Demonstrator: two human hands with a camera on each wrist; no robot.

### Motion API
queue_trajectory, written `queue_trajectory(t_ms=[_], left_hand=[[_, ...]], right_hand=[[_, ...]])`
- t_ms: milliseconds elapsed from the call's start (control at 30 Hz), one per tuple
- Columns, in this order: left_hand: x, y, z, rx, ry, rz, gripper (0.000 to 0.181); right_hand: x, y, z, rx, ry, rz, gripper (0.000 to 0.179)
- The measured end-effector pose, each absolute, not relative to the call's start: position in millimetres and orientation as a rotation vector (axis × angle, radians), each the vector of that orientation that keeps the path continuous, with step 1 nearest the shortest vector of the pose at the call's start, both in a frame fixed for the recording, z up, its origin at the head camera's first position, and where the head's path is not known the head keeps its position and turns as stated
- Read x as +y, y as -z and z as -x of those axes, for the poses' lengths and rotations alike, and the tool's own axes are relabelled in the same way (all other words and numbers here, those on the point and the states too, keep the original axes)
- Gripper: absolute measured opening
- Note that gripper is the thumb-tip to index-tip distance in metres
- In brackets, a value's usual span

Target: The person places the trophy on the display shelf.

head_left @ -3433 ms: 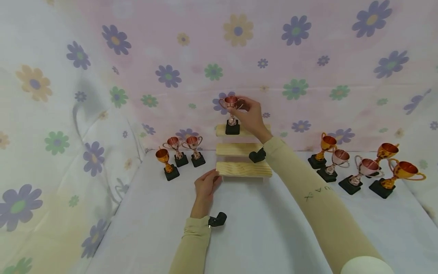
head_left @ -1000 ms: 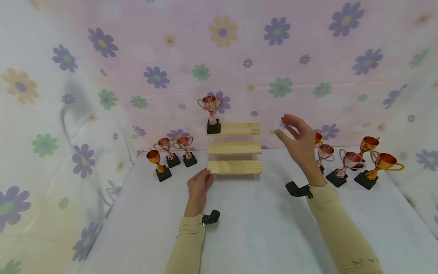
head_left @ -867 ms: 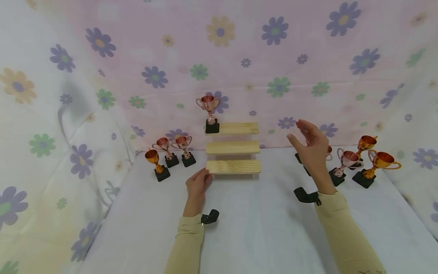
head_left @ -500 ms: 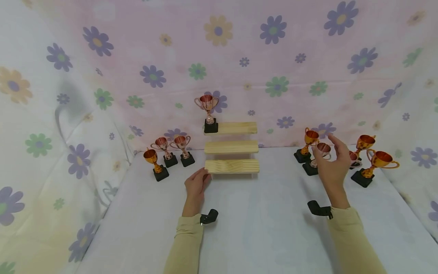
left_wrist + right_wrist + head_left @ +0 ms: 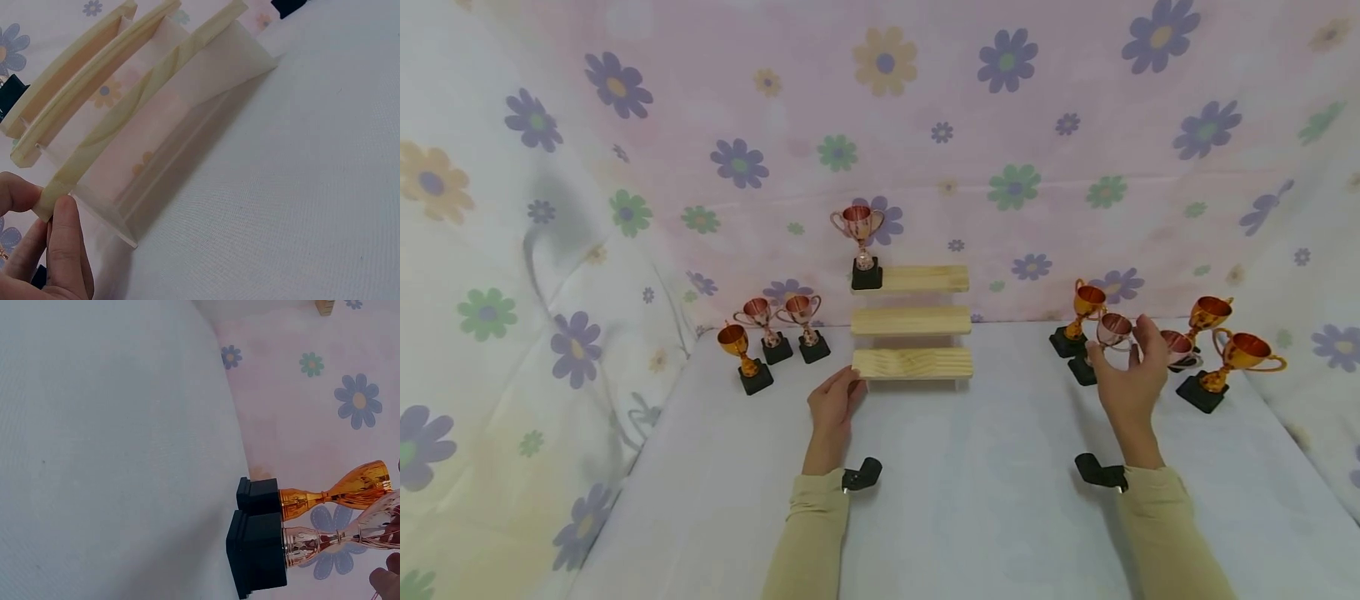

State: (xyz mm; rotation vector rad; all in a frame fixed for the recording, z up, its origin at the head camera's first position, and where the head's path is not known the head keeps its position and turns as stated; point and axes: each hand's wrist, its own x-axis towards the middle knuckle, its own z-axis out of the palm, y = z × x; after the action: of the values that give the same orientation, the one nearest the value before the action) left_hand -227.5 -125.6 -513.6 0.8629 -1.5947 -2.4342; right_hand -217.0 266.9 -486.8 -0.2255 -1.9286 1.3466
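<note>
My left hand (image 5: 831,408) pinches the left end of the lowest step of a three-step wooden display stand (image 5: 913,363), thumb on one side and fingers on the other in the left wrist view. Over on the right, my right hand (image 5: 1129,387) has thumb and fingers spread around the cup of a rose-gold trophy (image 5: 1112,327) standing on the table. A fingertip (image 5: 385,582) shows beside that cup in the right wrist view, with a small gap. Another rose-gold trophy (image 5: 862,225) stands on the left end of the top step.
Behind the reached-for trophy is a gold trophy (image 5: 1085,304). Further right stand another gold trophy (image 5: 1243,354), one more gold trophy (image 5: 1210,312) and a partly hidden rose-gold trophy (image 5: 1177,348). Left of the stand are a gold trophy (image 5: 735,339) and two rose-gold trophies (image 5: 803,312).
My right hand has let go of the rose-gold trophy on the top step and moved right and down to another rose-gold trophy. The left hand has kept its grip on the stand.
</note>
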Motion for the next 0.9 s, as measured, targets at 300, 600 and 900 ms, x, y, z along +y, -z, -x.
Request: queue_trajectory(t_ms=[300,600,900], left_hand=[[-127,515,229,-1.579,2.440,-0.844,0.036],[-124,515,228,-1.559,2.397,-0.838,0.035],[-122,517,228,-1.569,2.402,-0.848,0.036]], right_hand=[[264,493,225,-1.913,-1.434,0.278,0.072],[260,496,235,-1.894,-1.427,0.355,0.065],[262,504,244,-1.844,-1.389,0.383,0.052]])
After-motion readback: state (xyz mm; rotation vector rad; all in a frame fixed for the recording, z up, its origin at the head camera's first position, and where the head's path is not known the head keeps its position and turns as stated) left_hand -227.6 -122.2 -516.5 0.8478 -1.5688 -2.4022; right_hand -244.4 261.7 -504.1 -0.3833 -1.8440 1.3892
